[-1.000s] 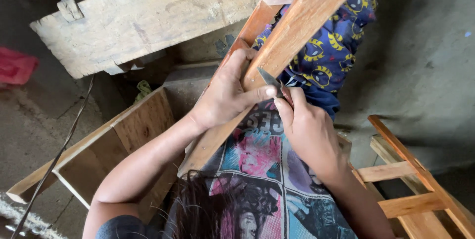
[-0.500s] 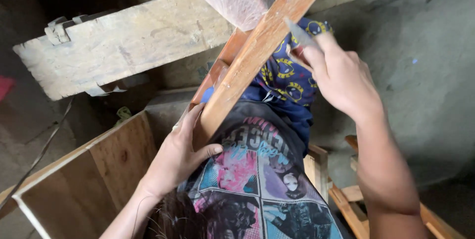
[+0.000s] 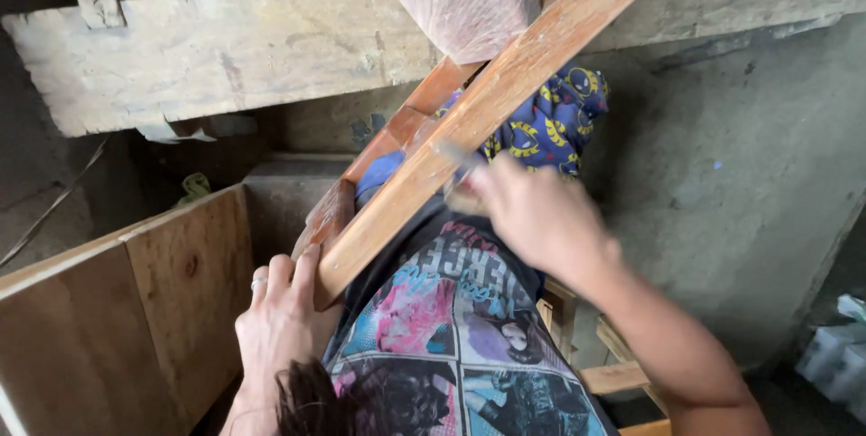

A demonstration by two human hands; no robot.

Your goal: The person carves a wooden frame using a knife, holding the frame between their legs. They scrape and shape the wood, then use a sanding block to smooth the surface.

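A long wooden slat (image 3: 469, 134) runs diagonally from the near left up to the far right, across the person's lap. The left hand (image 3: 280, 328) has its grip pressed around the slat's near lower end. The right hand (image 3: 532, 215), blurred, sits just right of the slat's middle, closed on a small blade-like tool (image 3: 456, 161) touching the wood. A plywood box (image 3: 135, 310) stands at left.

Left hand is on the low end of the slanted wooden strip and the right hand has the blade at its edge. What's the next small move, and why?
Probably one more short stroke down the wooden strip with the blade. The right hand is blurred mid-motion beside the strip's edge, the blade lies against the wood, and the left hand grips the strip's lower end, steadying it. How much wood is left to shave, the view does not show.
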